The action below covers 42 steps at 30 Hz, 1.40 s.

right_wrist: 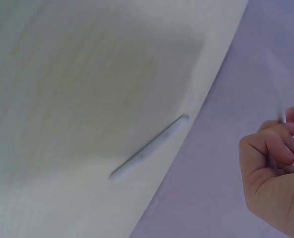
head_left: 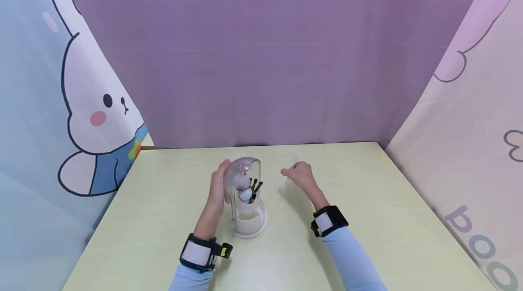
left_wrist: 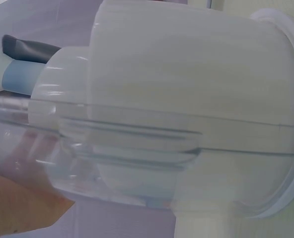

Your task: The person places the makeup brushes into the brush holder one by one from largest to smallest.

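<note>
My left hand (head_left: 217, 186) grips the side of a clear domed cover (head_left: 232, 184) on a white makeup brush holder (head_left: 250, 224). The cover's front is open. Several dark-tipped brushes (head_left: 255, 189) and a fluffy, pale-headed brush (head_left: 244, 182) stand inside. In the left wrist view the holder's white cup (left_wrist: 196, 64) fills most of the picture. To the right, my right hand (head_left: 301, 175) pinches a thin, pale, blurred item (right_wrist: 278, 94) between thumb and curled fingers; its kind is unclear. A slim whitish stick (right_wrist: 149, 148) lies on the table in the right wrist view.
The pale yellow-green table (head_left: 171, 218) ends at a purple curtain (head_left: 261, 55) behind. Printed cloths hang at both sides, with a rabbit (head_left: 102, 114) on the left one. Both wrists wear black straps (head_left: 330, 220).
</note>
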{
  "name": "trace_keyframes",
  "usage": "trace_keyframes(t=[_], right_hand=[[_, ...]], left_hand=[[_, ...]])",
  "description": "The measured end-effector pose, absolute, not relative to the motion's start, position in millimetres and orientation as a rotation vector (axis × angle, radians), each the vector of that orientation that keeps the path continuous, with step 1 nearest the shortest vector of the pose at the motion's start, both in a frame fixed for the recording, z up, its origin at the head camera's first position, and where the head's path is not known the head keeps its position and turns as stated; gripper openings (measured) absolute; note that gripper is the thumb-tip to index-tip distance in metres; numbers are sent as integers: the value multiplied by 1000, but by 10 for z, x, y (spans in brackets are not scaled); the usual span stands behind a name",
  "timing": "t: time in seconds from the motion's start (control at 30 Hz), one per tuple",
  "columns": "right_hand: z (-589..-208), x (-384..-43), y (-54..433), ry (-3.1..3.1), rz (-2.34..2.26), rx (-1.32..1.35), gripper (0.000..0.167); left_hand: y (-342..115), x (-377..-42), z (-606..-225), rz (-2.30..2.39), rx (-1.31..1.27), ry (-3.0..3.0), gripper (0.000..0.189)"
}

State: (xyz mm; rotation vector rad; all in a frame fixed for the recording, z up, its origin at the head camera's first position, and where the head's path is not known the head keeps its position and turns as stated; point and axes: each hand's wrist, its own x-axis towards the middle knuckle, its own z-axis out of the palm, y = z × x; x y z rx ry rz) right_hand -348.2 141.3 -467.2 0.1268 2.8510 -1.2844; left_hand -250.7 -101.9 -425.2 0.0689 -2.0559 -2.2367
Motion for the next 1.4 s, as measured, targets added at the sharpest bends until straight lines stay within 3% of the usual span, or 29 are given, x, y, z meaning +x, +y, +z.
trace_keyframes(t=[0.23, 0.47, 0.83, 1.4], right_hand=[[-4621, -3370, 1433, 2810, -1578, -28, 18], [-4451, -3211, 1450, 2542, -1822, -353, 9], [-4060, -2904, 1431, 2129, -2185, -768, 11], [-3889, -2679, 1162, 2426, -1642, -979, 8]], left_hand=[[-991, -2537, -4262, -2238, 64, -2026, 44], [-988, -2545, -4256, -2243, 54, -2007, 44], [-1003, -2554, -4258, -2245, 58, -2016, 43], [-986, -2552, -4260, -2239, 53, -1992, 44]])
